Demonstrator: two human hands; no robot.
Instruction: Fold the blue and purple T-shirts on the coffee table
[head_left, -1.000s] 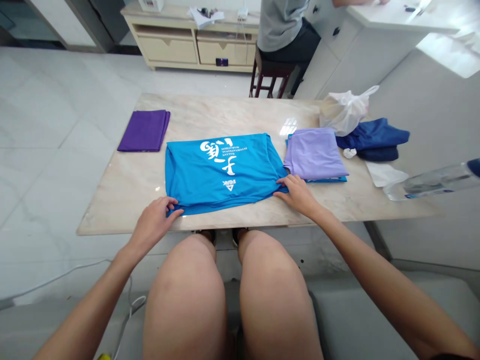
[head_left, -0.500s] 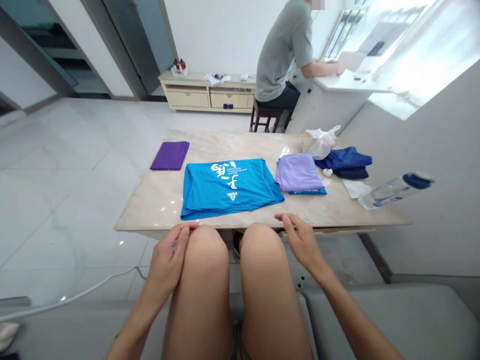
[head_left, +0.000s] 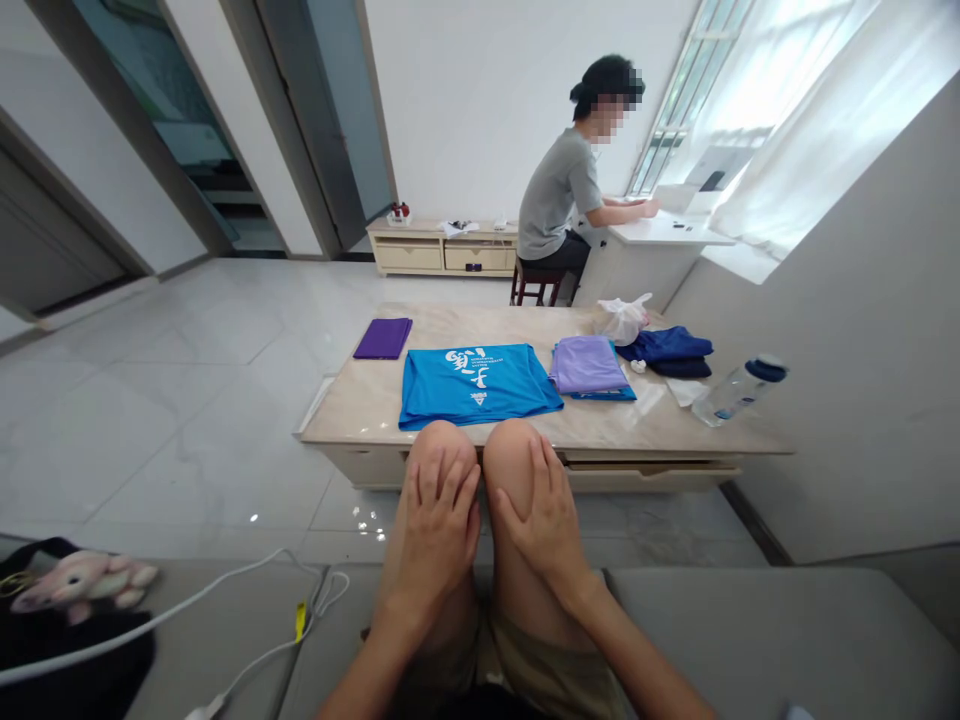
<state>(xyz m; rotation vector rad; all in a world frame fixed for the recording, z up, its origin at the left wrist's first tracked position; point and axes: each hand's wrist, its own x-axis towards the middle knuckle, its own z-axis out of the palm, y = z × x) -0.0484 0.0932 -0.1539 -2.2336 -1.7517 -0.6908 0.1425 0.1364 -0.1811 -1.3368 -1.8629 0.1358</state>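
My left hand [head_left: 436, 525] and right hand [head_left: 544, 530] rest on my knees [head_left: 510, 455], well off the blue T-shirt [head_left: 476, 385].

The T-shirt lies flat and folded at the near edge of the table [head_left: 352, 415], its white print facing up and its edges fairly square. Both hands are empty, side by side, each cupping a knee. Just right of the T-shirt sits a folded lilac shirt [head_left: 587, 365]; folded purple cloth [head_left: 382, 338] lies to the left, with navy clothes [head_left: 667, 350] and a water bottle [head_left: 739, 392] further right.

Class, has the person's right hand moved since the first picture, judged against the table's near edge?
Yes. The right hand has come back off the blue T-shirt and now rests on the right knee, below the near edge of the marble table.
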